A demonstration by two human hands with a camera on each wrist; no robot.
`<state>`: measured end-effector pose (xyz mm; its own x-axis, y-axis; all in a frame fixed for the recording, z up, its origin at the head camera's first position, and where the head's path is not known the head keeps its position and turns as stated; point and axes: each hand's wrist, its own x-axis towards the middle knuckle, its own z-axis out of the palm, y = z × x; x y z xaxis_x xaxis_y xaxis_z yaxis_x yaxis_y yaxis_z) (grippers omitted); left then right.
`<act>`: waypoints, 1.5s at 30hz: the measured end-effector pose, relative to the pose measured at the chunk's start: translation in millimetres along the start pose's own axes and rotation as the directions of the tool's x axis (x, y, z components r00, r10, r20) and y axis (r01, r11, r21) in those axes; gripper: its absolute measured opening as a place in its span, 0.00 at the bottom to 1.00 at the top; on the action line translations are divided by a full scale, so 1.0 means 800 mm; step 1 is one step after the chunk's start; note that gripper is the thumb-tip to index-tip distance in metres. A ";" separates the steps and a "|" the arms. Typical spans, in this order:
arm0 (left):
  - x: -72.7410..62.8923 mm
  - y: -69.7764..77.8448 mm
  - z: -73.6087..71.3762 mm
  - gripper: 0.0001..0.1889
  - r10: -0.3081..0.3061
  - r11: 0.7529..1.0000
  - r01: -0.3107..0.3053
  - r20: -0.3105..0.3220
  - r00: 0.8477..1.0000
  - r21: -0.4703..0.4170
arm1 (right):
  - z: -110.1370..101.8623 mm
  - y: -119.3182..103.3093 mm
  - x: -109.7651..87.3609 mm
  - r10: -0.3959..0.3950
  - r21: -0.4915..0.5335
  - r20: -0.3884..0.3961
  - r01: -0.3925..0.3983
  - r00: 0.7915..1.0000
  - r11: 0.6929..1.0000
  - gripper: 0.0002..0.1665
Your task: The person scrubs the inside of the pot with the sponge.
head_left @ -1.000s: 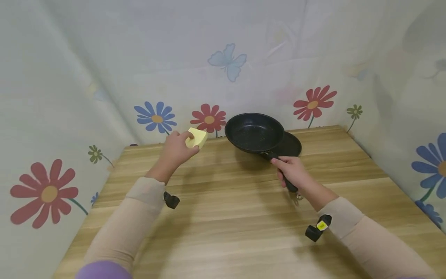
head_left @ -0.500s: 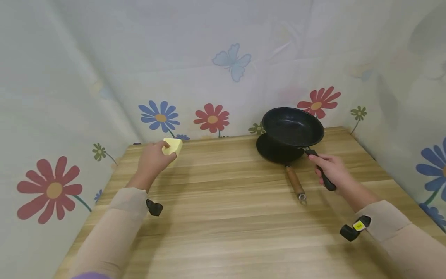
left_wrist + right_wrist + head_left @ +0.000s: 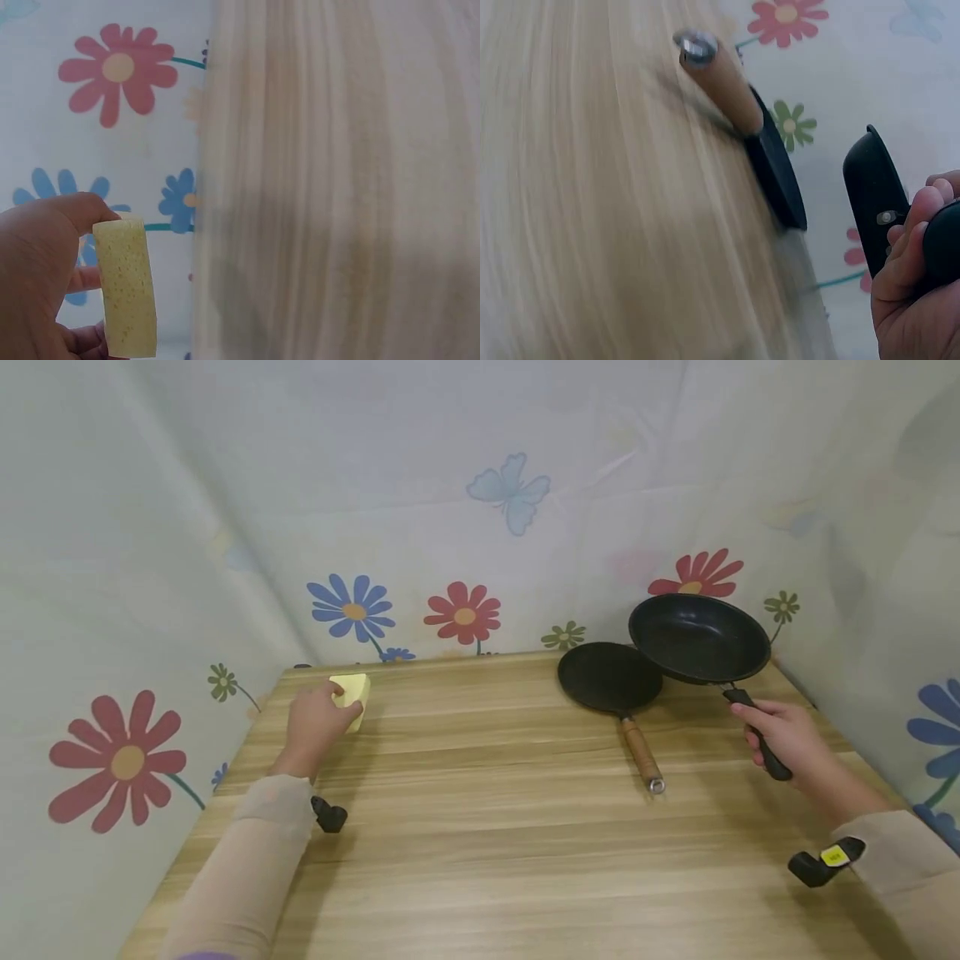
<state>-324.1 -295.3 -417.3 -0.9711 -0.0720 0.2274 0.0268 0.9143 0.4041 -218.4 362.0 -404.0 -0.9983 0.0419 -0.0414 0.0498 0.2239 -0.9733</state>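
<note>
A pale yellow sponge (image 3: 352, 697) is pinched between the thumb and fingers of my left hand (image 3: 317, 727), near the table's back left. Its pitted narrow side faces the camera in the left wrist view, where the sponge (image 3: 126, 289) stands clear of the wood. My right hand (image 3: 787, 739) grips the black handle of a deep black frying pan (image 3: 697, 639), raised above the table at the back right. Left of that pan, a flat black griddle pan (image 3: 609, 678) with a wooden handle lies on the table; the frying pan's rim slightly overlaps it in the head view.
The wood-grain table (image 3: 480, 827) runs back to a pale curtain (image 3: 420, 510) printed with flowers and a butterfly. Curtain also closes off both sides. A black wrist camera (image 3: 825, 862) sits on the right sleeve, another on the left.
The frying pan has moved right in my right hand, from over the flat griddle pan, uncovering it and its wooden handle. My left hand has carried the sponge left and lower.
</note>
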 end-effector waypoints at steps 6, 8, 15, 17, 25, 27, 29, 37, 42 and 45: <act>-0.001 -0.018 0.018 0.29 -0.050 0.998 0.050 0.006 0.999 -0.031 | -0.017 0.018 0.005 0.038 0.000 -0.037 -0.038 0.999 0.999 0.14; 0.000 -0.018 0.023 0.29 -0.060 0.997 0.060 0.004 0.998 -0.038 | -0.023 0.024 0.008 0.060 -0.014 -0.047 -0.060 0.997 0.998 0.13; 0.009 -0.008 0.037 0.29 -0.059 0.998 0.059 -0.012 0.998 -0.010 | -0.034 0.037 0.014 0.071 -0.071 -0.061 -0.075 0.996 0.995 0.14; 0.012 -0.003 0.041 0.29 -0.061 0.998 0.061 -0.012 0.998 -0.012 | -0.035 0.042 0.015 0.066 -0.079 -0.068 -0.071 0.995 0.994 0.14; 0.021 0.016 0.064 0.30 -0.082 0.996 0.082 0.019 0.996 -0.018 | -0.042 0.061 0.021 0.067 -0.071 -0.072 -0.072 0.995 0.995 0.15; 0.022 0.020 0.068 0.30 -0.092 0.996 0.092 0.024 0.996 -0.012 | -0.043 0.064 0.021 0.068 -0.069 -0.073 -0.073 0.995 0.995 0.16; 0.022 0.021 0.071 0.30 -0.099 0.995 0.099 0.029 0.995 0.003 | -0.043 0.066 0.021 0.065 -0.067 -0.074 -0.070 0.995 0.995 0.17; 0.024 0.025 0.075 0.31 -0.120 0.993 0.118 0.078 0.990 0.031 | -0.044 0.074 0.020 0.074 -0.047 -0.069 -0.077 0.995 0.996 0.17; 0.023 0.031 0.074 0.30 -0.107 0.993 0.102 0.077 0.991 0.063 | -0.047 0.076 0.022 0.098 -0.046 -0.051 -0.100 0.994 0.994 0.18; 0.024 0.031 0.075 0.29 -0.092 0.991 0.084 0.074 0.993 0.100 | -0.049 0.075 0.026 0.128 -0.023 -0.021 -0.128 0.992 0.992 0.16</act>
<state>-356.7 -250.2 -456.5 -0.9843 -0.1259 0.1233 -0.0788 0.9402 0.3314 -234.7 414.3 -454.1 -0.9829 0.0904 -0.1605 0.1779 0.2390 -0.9546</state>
